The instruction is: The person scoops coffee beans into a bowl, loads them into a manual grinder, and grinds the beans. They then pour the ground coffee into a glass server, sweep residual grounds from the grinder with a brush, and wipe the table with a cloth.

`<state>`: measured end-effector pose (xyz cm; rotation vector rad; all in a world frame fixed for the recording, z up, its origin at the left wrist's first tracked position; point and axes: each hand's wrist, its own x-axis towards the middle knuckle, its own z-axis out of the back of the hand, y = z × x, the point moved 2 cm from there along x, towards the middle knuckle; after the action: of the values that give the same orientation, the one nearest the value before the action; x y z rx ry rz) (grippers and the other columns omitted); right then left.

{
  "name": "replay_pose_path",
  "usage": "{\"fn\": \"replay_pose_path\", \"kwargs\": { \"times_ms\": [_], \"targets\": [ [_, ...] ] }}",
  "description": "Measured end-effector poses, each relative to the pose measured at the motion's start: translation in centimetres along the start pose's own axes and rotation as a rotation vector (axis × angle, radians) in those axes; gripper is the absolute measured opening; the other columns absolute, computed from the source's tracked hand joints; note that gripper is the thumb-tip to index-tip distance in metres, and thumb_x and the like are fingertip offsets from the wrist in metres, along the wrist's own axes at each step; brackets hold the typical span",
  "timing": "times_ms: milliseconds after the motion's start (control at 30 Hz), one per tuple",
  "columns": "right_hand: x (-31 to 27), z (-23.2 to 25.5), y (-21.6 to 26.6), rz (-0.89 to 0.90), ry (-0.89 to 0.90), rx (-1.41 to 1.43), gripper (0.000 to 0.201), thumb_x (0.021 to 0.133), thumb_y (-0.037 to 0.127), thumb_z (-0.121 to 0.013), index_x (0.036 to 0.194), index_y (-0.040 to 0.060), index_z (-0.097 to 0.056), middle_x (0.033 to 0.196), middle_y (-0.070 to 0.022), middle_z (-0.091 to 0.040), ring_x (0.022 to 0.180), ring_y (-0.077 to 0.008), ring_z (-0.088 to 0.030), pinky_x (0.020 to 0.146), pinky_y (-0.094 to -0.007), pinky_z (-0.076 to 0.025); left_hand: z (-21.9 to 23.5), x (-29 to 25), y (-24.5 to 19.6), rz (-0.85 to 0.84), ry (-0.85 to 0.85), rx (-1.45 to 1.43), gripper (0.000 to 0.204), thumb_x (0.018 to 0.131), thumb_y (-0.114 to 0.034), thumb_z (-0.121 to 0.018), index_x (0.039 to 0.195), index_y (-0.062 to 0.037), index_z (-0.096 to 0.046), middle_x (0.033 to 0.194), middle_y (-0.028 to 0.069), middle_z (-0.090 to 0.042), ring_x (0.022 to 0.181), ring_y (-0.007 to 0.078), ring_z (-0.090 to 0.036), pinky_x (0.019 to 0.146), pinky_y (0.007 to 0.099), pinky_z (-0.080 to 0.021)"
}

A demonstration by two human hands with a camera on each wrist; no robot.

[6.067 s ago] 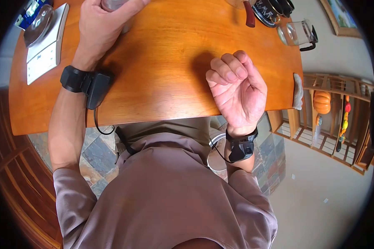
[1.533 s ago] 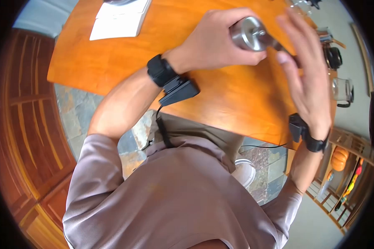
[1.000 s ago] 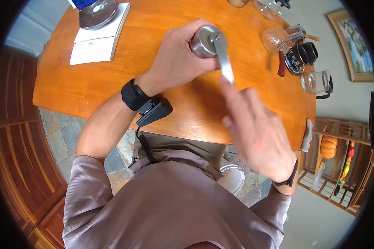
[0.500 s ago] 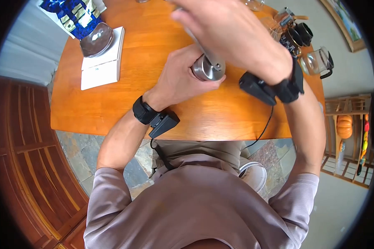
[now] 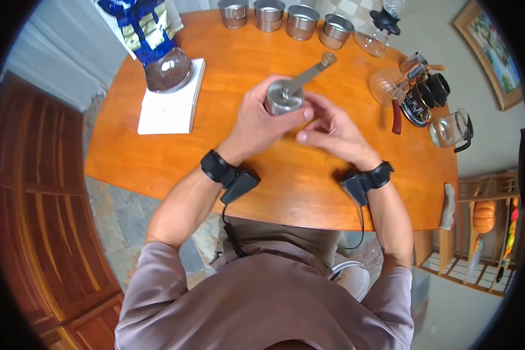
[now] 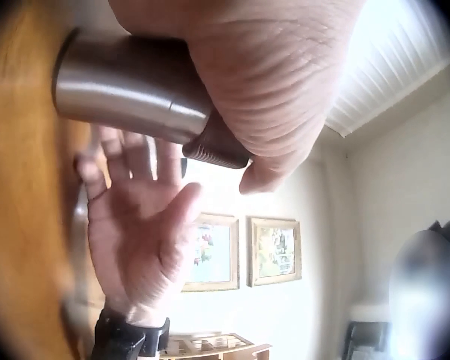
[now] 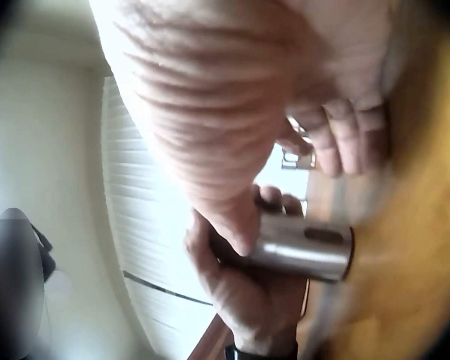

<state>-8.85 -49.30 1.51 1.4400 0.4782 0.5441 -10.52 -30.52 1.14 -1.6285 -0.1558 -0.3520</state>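
Note:
In the head view my left hand (image 5: pixel 259 121) grips a steel hand grinder (image 5: pixel 285 97) round its upper body. The grinder's crank arm (image 5: pixel 307 76) points away and to the right, with a knob at its tip. My right hand (image 5: pixel 338 132) is just right of the grinder, fingers relaxed and holding nothing. The left wrist view shows the grinder's cylinder (image 6: pixel 127 86) beneath my left hand (image 6: pixel 262 75), and my right palm (image 6: pixel 139 232) facing it. In the right wrist view the cylinder (image 7: pixel 304 247) lies beyond my right thumb; whether they touch is unclear.
Several steel cups (image 5: pixel 302 23) line the far edge. A blue bag (image 5: pixel 143 29) and a dark bowl (image 5: pixel 168 71) beside a white scale (image 5: pixel 166 119) are at the left. A glass server (image 5: pixel 389 86), black cups (image 5: pixel 437 87) and a glass pot (image 5: pixel 446 130) occupy the right.
My right hand has come back from across the crank to the grinder's right side. The crank arm has swung to point away and right. My left hand still grips the grinder.

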Motion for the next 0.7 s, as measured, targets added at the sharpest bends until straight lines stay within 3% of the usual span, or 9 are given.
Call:
{"fn": "replay_pose_path", "kwargs": {
  "times_ms": [67, 133, 167, 200, 267, 467, 533, 633, 700],
  "targets": [
    [0.6, -1.6, -0.8, 0.138, -0.032, 0.06, 0.071, 0.084, 0.008, -0.082, 0.145, -0.0008, -0.048, 0.123, -0.0073, -0.062, 0.099, -0.01, -0.062, 0.087, -0.0272, -0.053, -0.2, 0.0, -0.2, -0.048, 0.051, -0.022, 0.044, 0.082, -0.019, -0.086, 0.117, -0.0024, -0.066, 0.118, 0.0084, -0.064, 0.103, 0.0171, -0.062, 0.09, 0.0322, -0.051],
    [0.1, -2.2, -1.0, 0.267, -0.073, 0.121, 0.069, 0.083, 0.007, -0.083, 0.143, -0.0007, -0.049, 0.122, -0.0066, -0.063, 0.1, -0.0095, -0.061, 0.087, -0.0277, -0.053, -0.8, -0.2, -1.5, -0.265, 0.129, 0.462, 0.06, 0.08, -0.024, -0.085, 0.131, -0.0013, -0.062, 0.142, 0.0165, -0.051, 0.129, 0.0304, -0.049, 0.11, 0.042, -0.04],
    [-0.4, -2.3, -1.4, 0.236, -0.049, 0.155, 0.066, 0.082, 0.008, -0.083, 0.139, -0.0006, -0.05, 0.12, -0.0056, -0.063, 0.1, -0.0098, -0.061, 0.087, -0.0279, -0.053, -1.1, -0.3, -1.7, -0.146, 0.221, 0.413, 0.081, 0.081, -0.037, -0.082, 0.145, 0.0008, -0.052, 0.156, 0.0199, -0.041, 0.148, 0.0329, -0.031, 0.121, 0.0467, -0.024],
    [-0.8, -2.2, -1.6, 0.207, -0.026, 0.186, 0.064, 0.082, 0.009, -0.084, 0.136, -0.0006, -0.052, 0.119, -0.0045, -0.064, 0.101, -0.01, -0.061, 0.086, -0.0281, -0.053, -1.4, -0.3, -2.0, -0.155, 0.253, 0.432, 0.081, 0.081, -0.037, -0.082, 0.145, 0.0008, -0.052, 0.156, 0.0199, -0.041, 0.148, 0.0329, -0.031, 0.121, 0.0467, -0.024],
    [-1.4, -1.9, -2.2, 0.214, -0.078, 0.175, 0.057, 0.083, 0.011, -0.083, 0.131, -0.0004, -0.054, 0.115, -0.0042, -0.065, 0.102, -0.0111, -0.062, 0.086, -0.0288, -0.053, -2.0, -0.4, -2.1, -0.203, 0.268, 0.458, 0.078, 0.081, -0.032, -0.081, 0.146, -0.0016, -0.051, 0.154, 0.0204, -0.041, 0.14, 0.0386, -0.037, 0.118, 0.0485, -0.03],
    [-1.5, -1.2, -1.3, 0.454, -0.259, 0.08, 0.05, 0.081, 0.014, -0.08, 0.123, -0.0003, -0.058, 0.109, -0.0116, -0.069, 0.097, -0.019, -0.068, 0.087, -0.0353, -0.054, -2.3, 1.3, -6.5, -0.123, 0.329, 0.474, 0.077, 0.09, -0.045, -0.071, 0.147, 0.001, -0.047, 0.147, 0.0223, -0.047, 0.138, 0.0347, -0.043, 0.115, 0.047, -0.035],
    [-1.1, -1.1, -1.9, 0.526, -0.32, 0.057, 0.048, 0.08, 0.014, -0.08, 0.12, -0.0007, -0.058, 0.102, -0.014, -0.07, 0.092, -0.023, -0.07, 0.083, -0.0374, -0.055, -3.8, 3.1, -9.3, -0.228, 0.296, 0.723, 0.063, 0.09, -0.039, -0.073, 0.135, 0.0027, -0.057, 0.124, 0.0203, -0.064, 0.117, 0.0339, -0.062, 0.101, 0.0442, -0.049],
    [-1.1, -1.2, -2.0, 0.637, -0.407, -0.132, 0.045, 0.081, 0.019, -0.082, 0.112, -0.001, -0.058, 0.088, -0.0161, -0.068, 0.08, -0.0331, -0.069, 0.075, -0.0419, -0.055, -8.1, 5.0, -14.1, -0.285, 0.407, 1.009, 0.055, 0.091, -0.032, -0.073, 0.133, 0.0026, -0.06, 0.111, 0.0172, -0.071, 0.11, 0.0296, -0.068, 0.096, 0.0393, -0.051],
    [-1.3, -0.8, -1.8, 0.633, -0.402, -0.264, 0.044, 0.083, 0.022, -0.08, 0.114, -0.0005, -0.058, 0.088, -0.0162, -0.069, 0.082, -0.0338, -0.069, 0.077, -0.0425, -0.055, -11.7, 5.4, -15.1, -0.542, 0.651, 1.245, 0.047, 0.09, -0.033, -0.075, 0.117, 0.0043, -0.064, 0.09, 0.0173, -0.07, 0.086, 0.0338, -0.07, 0.078, 0.041, -0.055]
  ]
}}
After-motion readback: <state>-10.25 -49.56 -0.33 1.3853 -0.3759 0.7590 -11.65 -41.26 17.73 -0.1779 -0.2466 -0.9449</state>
